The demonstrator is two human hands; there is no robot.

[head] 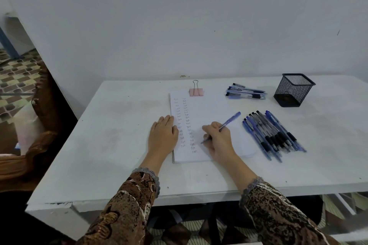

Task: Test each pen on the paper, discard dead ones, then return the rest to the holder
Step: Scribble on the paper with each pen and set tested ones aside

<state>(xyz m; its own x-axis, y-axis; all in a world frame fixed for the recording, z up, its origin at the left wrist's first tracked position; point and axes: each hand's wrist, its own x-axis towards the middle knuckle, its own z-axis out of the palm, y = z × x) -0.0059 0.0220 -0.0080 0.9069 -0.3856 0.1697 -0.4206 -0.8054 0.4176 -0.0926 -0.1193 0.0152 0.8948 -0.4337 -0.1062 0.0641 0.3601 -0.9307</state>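
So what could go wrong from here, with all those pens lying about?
The larger pen pile and the smaller pen pile look alike, so the pen in the right hand might land in the wrong one. Only the left hand steadies the paper, which could slip.

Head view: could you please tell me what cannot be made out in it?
- Head view: the marks on the paper are too small to read.
- Head view: the pen is partly hidden by the right hand; whether its tip leaves ink is too small to tell.
- Head view: the holder floor is dark behind mesh.
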